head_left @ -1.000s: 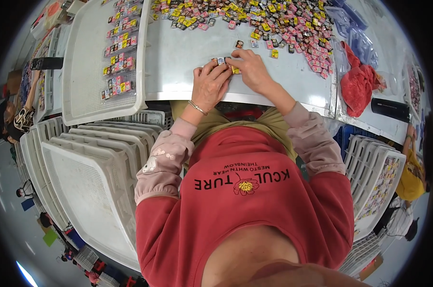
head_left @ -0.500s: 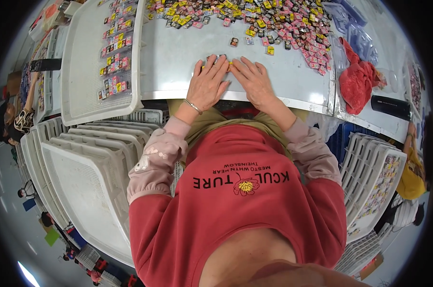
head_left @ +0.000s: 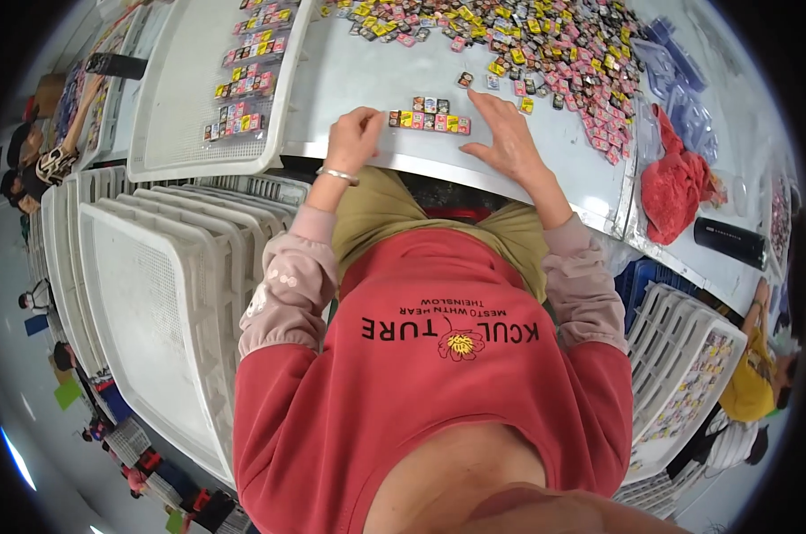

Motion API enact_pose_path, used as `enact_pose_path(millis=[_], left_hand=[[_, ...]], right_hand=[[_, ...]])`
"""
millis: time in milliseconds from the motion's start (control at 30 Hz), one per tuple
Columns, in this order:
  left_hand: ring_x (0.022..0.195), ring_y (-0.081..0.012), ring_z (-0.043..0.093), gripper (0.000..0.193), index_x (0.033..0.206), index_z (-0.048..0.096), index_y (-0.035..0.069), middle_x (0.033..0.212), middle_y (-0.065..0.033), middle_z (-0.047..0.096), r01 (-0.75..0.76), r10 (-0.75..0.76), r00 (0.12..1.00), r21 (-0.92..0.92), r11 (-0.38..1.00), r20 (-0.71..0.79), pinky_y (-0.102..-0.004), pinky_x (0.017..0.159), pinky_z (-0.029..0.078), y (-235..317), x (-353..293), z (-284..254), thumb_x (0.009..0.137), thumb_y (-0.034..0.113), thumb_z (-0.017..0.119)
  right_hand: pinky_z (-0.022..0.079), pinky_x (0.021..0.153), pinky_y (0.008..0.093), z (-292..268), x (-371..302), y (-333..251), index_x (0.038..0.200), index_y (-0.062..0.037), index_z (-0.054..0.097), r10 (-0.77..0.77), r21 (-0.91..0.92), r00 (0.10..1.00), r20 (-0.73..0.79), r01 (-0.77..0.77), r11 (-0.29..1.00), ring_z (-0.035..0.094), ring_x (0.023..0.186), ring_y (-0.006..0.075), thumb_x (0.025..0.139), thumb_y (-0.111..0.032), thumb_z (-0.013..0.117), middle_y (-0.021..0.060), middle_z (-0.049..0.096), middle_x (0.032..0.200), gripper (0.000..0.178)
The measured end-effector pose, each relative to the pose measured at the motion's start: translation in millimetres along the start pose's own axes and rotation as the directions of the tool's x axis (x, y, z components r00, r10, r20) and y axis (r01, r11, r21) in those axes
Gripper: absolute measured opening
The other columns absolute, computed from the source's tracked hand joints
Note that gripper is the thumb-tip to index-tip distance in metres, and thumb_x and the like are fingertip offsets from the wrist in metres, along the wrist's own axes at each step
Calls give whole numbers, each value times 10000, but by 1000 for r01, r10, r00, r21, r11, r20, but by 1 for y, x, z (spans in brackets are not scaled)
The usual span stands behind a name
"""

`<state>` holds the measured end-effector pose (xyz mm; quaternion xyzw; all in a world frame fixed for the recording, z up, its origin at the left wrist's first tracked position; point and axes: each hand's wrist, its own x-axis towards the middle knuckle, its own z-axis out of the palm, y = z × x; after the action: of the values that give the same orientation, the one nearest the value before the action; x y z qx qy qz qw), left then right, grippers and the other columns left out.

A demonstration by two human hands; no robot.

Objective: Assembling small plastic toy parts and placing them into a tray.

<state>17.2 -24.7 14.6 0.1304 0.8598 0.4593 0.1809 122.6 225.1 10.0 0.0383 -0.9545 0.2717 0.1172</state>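
Observation:
Two short rows of small printed tiles (head_left: pixel 429 122) in pink, yellow, black and white lie on the white table between my hands. The nearer row is longer than the one behind it. Just left of the rows, my left hand (head_left: pixel 353 141) is closed with its fingers curled; whatever is inside, if anything, is hidden. On the other side, my right hand (head_left: pixel 510 138) is open, fingers stretched forward and thumb apart, over the table. A single dark tile (head_left: pixel 465 80) lies just beyond its fingertips.
A heap of similar tiles (head_left: pixel 545 53) spreads over the table's far right. At left, a white tray (head_left: pixel 176 116) holds several tile groups (head_left: pixel 235 121) in clear holders. A red cloth (head_left: pixel 674 187) and black box (head_left: pixel 729 242) lie right. Stacked white trays (head_left: pixel 145 311) stand beside me.
My hands have parted from over the rows, uncovering them. The left hand moved left and curled; the right moved right and opened out. The whole view has shifted slightly.

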Motion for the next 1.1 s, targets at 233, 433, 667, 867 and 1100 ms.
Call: enact_pose_path(millis=[233,433,667,867,1100], left_hand=[[493,-97,580,223,894,611,17,720,-26,610,135,-132,989,-47,990,60,-224,395,414,0,13,6,898,239,602],[634,-97,622,213,912,573,45,784,-11,579,183,-183,983,-326,927,32,-218,435,432,6,10,8,915,257,556],[518,-98,584,206,886,580,23,715,-11,579,111,-136,988,-279,954,-72,-233,413,416,5,8,14,909,228,576],[485,-178,617,236,800,635,-14,632,-99,627,38,-32,997,84,996,-74,-303,465,498,-4,18,14,874,210,623],[780,-198,677,224,1025,551,72,975,-55,628,183,-155,983,-678,712,103,-312,589,555,7,8,13,962,286,526]], right_hand=[[431,907,409,9,6,-7,1310,-53,507,11,1,1000,-6,-11,1000,534,1034,321,695,-163,780,150,574,1109,682],[492,775,344,7,5,-9,1275,-51,539,14,257,994,-108,14,966,594,894,257,716,-72,740,126,569,997,595],[507,691,259,11,3,-10,1245,-44,573,168,372,983,-70,-130,919,599,825,147,727,-36,727,77,579,1001,541],[530,710,212,12,4,-12,1235,10,573,300,569,952,58,-278,773,589,889,115,769,-10,717,63,562,1052,488],[555,729,232,7,-3,-35,1238,47,558,307,712,952,-13,-207,671,560,1035,150,769,63,703,85,521,1130,491]])
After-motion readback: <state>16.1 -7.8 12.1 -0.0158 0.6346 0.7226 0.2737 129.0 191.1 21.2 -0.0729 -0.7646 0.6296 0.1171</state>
